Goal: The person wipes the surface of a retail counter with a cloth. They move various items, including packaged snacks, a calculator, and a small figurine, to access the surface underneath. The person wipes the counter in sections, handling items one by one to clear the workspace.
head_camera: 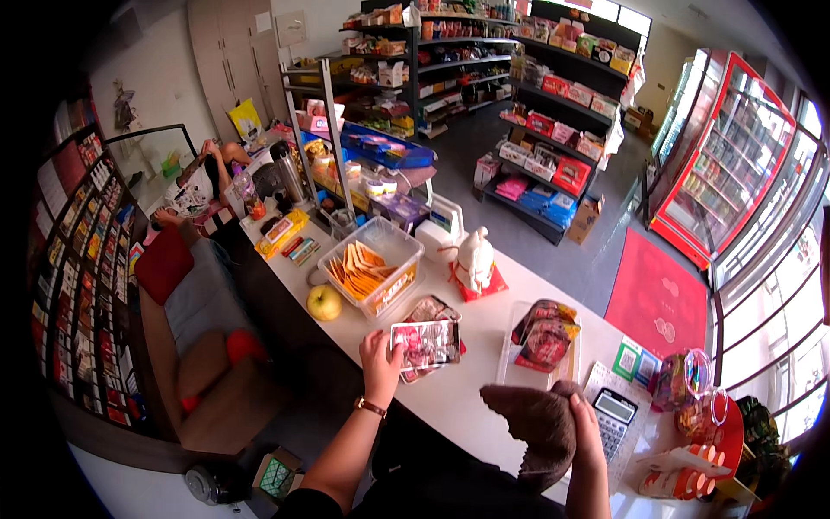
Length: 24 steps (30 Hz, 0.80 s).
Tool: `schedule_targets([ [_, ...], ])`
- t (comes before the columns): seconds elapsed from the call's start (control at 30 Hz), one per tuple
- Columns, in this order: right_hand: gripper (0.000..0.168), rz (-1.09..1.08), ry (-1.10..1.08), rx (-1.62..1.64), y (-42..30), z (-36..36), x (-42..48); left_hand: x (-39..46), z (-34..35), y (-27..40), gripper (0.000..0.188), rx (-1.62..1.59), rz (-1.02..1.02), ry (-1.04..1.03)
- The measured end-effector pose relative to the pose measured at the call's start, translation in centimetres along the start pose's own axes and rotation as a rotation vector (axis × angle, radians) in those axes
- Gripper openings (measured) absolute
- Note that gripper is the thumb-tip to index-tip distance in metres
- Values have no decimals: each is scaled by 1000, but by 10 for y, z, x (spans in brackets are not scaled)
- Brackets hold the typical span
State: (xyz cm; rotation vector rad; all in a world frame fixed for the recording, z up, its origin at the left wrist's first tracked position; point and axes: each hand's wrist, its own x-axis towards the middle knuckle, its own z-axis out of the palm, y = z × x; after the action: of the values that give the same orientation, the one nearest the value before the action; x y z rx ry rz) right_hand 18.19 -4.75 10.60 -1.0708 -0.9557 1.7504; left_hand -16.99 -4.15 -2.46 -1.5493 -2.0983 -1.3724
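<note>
My left hand (381, 363), a watch at its wrist, grips the left end of a flat snack packet (428, 344) with a clear window. Similar packets (433, 309) lie beneath and behind it on the white counter (447, 405). In my right hand (581, 415) is a crumpled brown cloth (535, 425), hanging over the counter's near edge. Beyond the cloth stands a clear plastic tray (507, 357) with dark red snack packets (548, 337). A calculator (613, 415) lies just right of my right hand.
Behind the packets are a clear plastic tub (405, 259) of orange sachets, a yellow apple (324, 303) and a white figurine (475, 259). Plastic jars (677, 383) and orange-capped containers (687, 483) stand at the right. A person (198, 178) sits at the upper left; shelves stand beyond the counter.
</note>
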Motion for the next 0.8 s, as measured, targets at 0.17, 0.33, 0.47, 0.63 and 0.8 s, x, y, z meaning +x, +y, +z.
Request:
schedule_targets([
  [0.17, 40, -300, 112, -17, -16, 8, -4, 23, -32, 49, 21, -402, -306, -232],
  [0.33, 50, -836, 150, -332, -72, 55, 17, 71, -65, 120, 19, -974, -340, -91],
  [0.47, 57, -1126, 279, -786, -69, 98, 43, 67, -70, 183, 26, -1024, -183, -201],
  [0.63, 57, -1199, 94, -729, -47, 147, 17, 58, -57, 206, 37, -1227, -50, -334],
  [0.8, 58, -1425, 232, -961, -68, 124, 27, 45, -60, 212, 33, -1107, -153, -332],
])
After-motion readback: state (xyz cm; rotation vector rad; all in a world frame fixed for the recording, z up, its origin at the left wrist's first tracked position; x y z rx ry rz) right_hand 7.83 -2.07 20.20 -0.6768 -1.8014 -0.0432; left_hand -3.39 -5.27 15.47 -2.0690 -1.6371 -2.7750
